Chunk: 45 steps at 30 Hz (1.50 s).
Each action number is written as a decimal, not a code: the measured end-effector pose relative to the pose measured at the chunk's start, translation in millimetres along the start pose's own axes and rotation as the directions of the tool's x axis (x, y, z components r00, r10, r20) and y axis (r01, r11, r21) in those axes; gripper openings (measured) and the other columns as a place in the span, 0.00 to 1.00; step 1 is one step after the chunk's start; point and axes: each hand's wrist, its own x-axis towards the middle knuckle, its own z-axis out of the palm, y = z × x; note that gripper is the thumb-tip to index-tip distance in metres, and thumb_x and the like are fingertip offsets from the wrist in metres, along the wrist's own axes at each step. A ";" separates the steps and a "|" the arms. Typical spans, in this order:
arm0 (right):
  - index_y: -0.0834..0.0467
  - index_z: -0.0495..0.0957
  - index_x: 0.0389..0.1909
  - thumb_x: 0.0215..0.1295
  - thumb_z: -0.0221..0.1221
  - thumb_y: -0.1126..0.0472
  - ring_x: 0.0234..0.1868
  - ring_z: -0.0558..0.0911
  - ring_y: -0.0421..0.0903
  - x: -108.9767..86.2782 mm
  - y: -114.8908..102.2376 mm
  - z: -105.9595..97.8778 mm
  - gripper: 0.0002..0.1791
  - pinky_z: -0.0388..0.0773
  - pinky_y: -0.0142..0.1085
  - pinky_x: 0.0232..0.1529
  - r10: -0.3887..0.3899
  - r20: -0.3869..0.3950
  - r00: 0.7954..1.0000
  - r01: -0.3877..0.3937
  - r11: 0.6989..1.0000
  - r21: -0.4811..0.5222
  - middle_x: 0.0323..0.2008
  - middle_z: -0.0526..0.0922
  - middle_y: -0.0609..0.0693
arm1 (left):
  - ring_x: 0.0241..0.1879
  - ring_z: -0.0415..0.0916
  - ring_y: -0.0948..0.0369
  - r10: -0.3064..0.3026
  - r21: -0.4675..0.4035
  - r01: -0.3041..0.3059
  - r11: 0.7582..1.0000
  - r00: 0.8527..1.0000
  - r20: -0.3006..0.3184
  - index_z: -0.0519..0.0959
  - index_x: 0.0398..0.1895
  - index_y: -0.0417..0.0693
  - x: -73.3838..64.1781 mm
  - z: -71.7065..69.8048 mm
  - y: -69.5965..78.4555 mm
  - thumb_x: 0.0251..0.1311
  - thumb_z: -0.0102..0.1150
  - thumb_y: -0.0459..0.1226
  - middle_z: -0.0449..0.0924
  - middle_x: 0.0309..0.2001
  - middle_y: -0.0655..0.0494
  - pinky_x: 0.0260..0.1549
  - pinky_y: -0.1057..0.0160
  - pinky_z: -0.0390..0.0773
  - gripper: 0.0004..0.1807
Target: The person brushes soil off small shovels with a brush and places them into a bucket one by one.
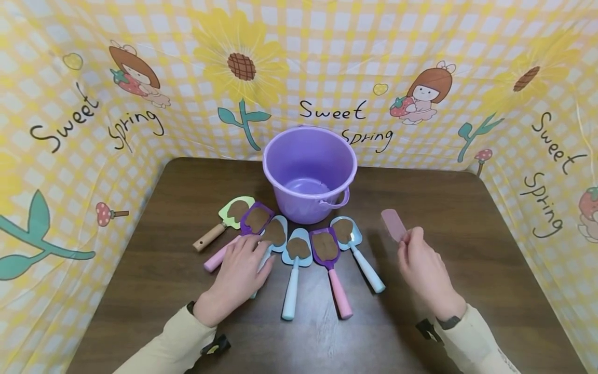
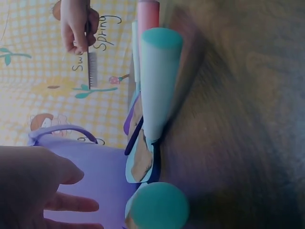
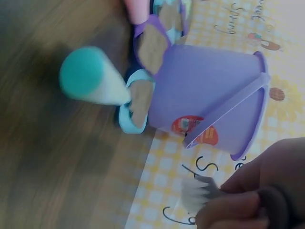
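Backdrop cloth (image 1: 327, 52): yellow-checked, with flowers printed; it is hung around the tabletop.
Tabletop (image 1: 205, 182): brown, wood-patterned.
Bucket (image 1: 301, 205): purple, stood upright near the rear edge.
Left hand (image 1: 235, 275): placed over the third shovel from the left; its fingers are loosely extended, nothing is seen held, and whether the handle is touched cannot be told.
Right hand (image 1: 427, 267): its fingers are closed in a pinch on the brush.
Six shovels (image 1: 294, 278): laid like a fan before the bucket, brown patches seen on the blades; one is green with wooden handle, two purple with pink handles, three light blue.
Brush (image 1: 393, 224): pink-backed, held right of the shovels, apart from the bucket.
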 end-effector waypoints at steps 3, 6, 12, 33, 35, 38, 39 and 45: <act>0.67 0.66 0.46 0.70 0.58 0.72 0.26 0.79 0.55 1.5 -2.5 -2.9 0.11 0.77 0.48 0.21 -0.005 0.024 1.000 0.004 0.999 0.035 0.32 0.80 0.63 | 0.50 0.77 0.44 0.029 -0.028 -0.029 0.999 0.999 -0.012 0.84 0.51 0.40 3.9 -1.9 2.2 0.66 0.69 0.41 0.83 0.49 0.43 0.48 0.43 0.77 0.16; 0.68 0.65 0.50 0.71 0.58 0.72 0.27 0.80 0.54 2.7 -4.7 -6.0 0.13 0.76 0.45 0.23 0.028 0.071 0.997 -0.033 0.998 0.061 0.35 0.82 0.64 | 0.46 0.79 0.46 0.057 -0.061 -0.057 0.996 0.998 -0.003 0.85 0.49 0.40 9.5 -2.7 8.1 0.67 0.68 0.39 0.85 0.45 0.46 0.43 0.47 0.78 0.13; 0.67 0.62 0.55 0.76 0.55 0.63 0.16 0.69 0.45 3.6 -8.6 -8.0 0.17 0.65 0.38 0.17 0.162 0.153 0.975 -0.175 0.982 0.075 0.21 0.73 0.53 | 0.39 0.80 0.51 0.129 -0.154 -0.116 0.981 0.989 0.075 0.85 0.46 0.41 15.4 0.5 28.2 0.66 0.67 0.38 0.86 0.39 0.51 0.38 0.50 0.79 0.11; 0.65 0.68 0.42 0.82 0.48 0.61 0.19 0.71 0.52 -2.7 -5.5 2.8 0.11 0.66 0.43 0.21 0.184 0.145 0.972 -0.191 0.981 0.038 0.20 0.66 0.52 | 0.25 0.78 0.61 0.378 -0.165 -0.347 0.923 0.899 0.223 0.76 0.49 0.49 61.4 32.2 113.4 0.73 0.60 0.43 0.78 0.28 0.58 0.17 0.66 0.70 0.10; 0.65 0.68 0.41 0.82 0.48 0.61 0.19 0.72 0.53 -4.4 -5.2 4.7 0.11 0.67 0.44 0.21 0.176 0.135 0.975 -0.182 0.983 0.035 0.19 0.66 0.52 | 0.24 0.78 0.61 0.409 -0.045 -0.409 0.911 0.890 0.202 0.76 0.51 0.51 68.3 40.7 118.8 0.74 0.58 0.44 0.78 0.27 0.58 0.15 0.65 0.69 0.10; 0.65 0.69 0.39 0.82 0.49 0.61 0.19 0.73 0.53 -6.2 -5.2 6.9 0.11 0.68 0.46 0.21 0.166 0.117 0.979 -0.170 0.985 0.032 0.19 0.67 0.52 | 0.24 0.77 0.62 0.441 0.042 -0.461 0.886 0.868 0.228 0.77 0.52 0.53 79.1 52.6 126.9 0.76 0.55 0.45 0.80 0.28 0.58 0.16 0.64 0.71 0.10; 0.65 0.69 0.39 0.81 0.49 0.61 0.19 0.73 0.54 -6.5 -5.1 7.6 0.11 0.68 0.46 0.21 0.162 0.111 0.981 -0.166 0.986 0.030 0.19 0.67 0.52 | 0.24 0.78 0.62 0.441 0.053 -0.466 0.883 0.864 0.242 0.78 0.52 0.54 82.8 56.6 129.5 0.77 0.54 0.45 0.80 0.28 0.58 0.16 0.64 0.72 0.09; 0.65 0.70 0.38 0.81 0.50 0.62 0.18 0.72 0.53 -7.7 -3.7 11.3 0.11 0.70 0.48 0.21 0.144 0.116 0.983 -0.149 0.988 0.031 0.18 0.68 0.52 | 0.26 0.82 0.59 0.378 0.028 -0.417 0.909 0.848 0.372 0.80 0.47 0.57 103.9 75.1 143.3 0.80 0.49 0.47 0.83 0.30 0.59 0.18 0.59 0.76 0.10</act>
